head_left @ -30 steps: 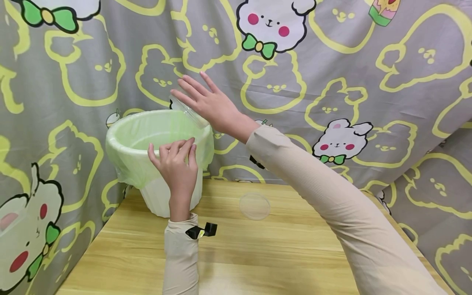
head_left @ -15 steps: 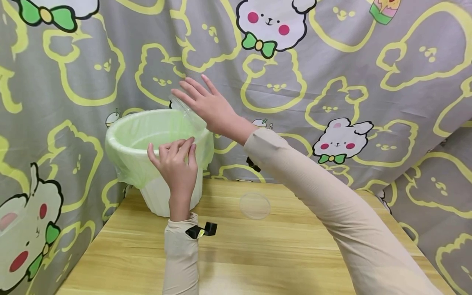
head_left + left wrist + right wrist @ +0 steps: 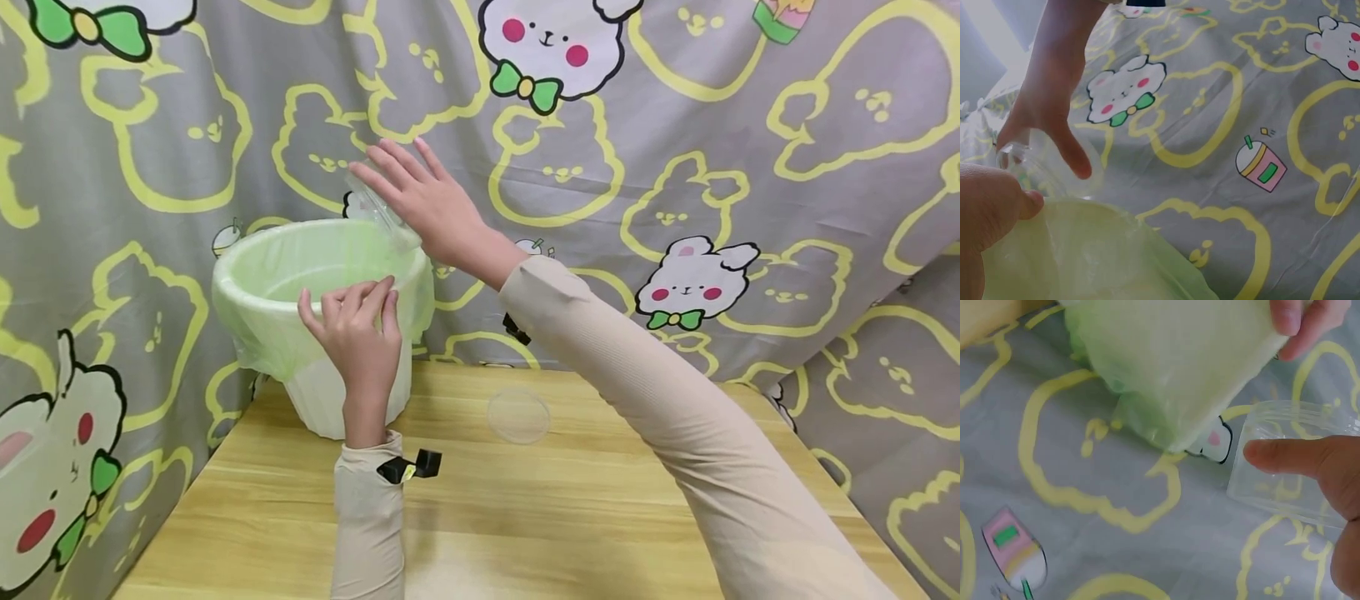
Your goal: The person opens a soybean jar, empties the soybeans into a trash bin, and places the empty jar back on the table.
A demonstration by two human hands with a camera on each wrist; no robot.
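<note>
A white trash bin, lined with a pale green plastic bag, stands at the table's far left. My left hand grips the near right side of its rim, fingers bent over the edge. Above the bin's right side, my right hand holds a clear plastic container tilted on its side. In the right wrist view the thumb lies along the container's wall, and no contents show inside it. The left thumb sits at the bagged rim in the left wrist view.
A clear round lid lies flat on the wooden table, right of the bin. Grey patterned cloth hangs behind the table and along both sides, close behind the bin.
My right hand has risen slightly with the container, which is still tilted by the bin's right side. The left hand stays at the rim, and the bin and lid have not moved.
</note>
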